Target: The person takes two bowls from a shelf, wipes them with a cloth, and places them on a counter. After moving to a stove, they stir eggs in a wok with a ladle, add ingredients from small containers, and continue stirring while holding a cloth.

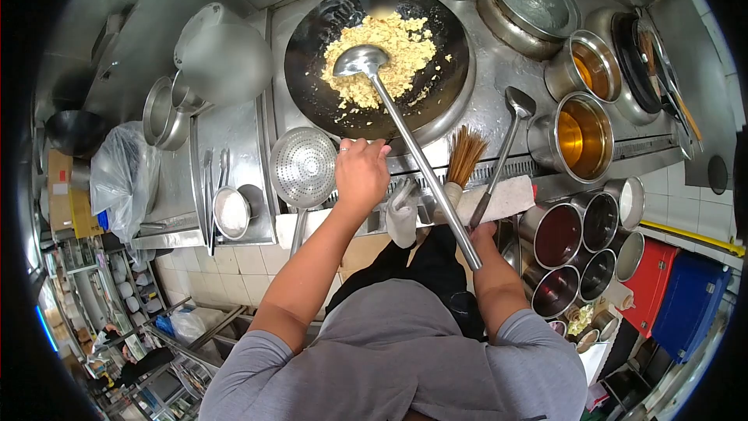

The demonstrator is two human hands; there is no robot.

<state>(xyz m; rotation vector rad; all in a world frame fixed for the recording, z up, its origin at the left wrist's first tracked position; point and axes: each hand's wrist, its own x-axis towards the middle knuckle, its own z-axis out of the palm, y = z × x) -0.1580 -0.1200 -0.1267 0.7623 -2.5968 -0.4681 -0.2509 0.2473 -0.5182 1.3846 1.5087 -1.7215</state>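
Observation:
A black wok (312, 78) holds scrambled egg (417, 51) in small yellow pieces. The bowl of a long steel ladle (421, 160) rests over the egg, and its handle slopes down to the right across the wok's rim. My left hand (362, 171) is at the near rim of the wok, its fingers bent round the edge. Low on the right, my right hand (484, 231) is mostly hidden behind the ladle handle and beside the spatula handle; its grip does not show. A perforated strainer (304, 168) lies left of my left hand.
A spatula (519, 103), a bamboo brush (465, 157) and a white cloth (506, 199) lie right of the wok. Pots of amber liquid (583, 140) stand farther right, above several steel containers (555, 234). A small bowl of white contents (231, 212) sits at the left.

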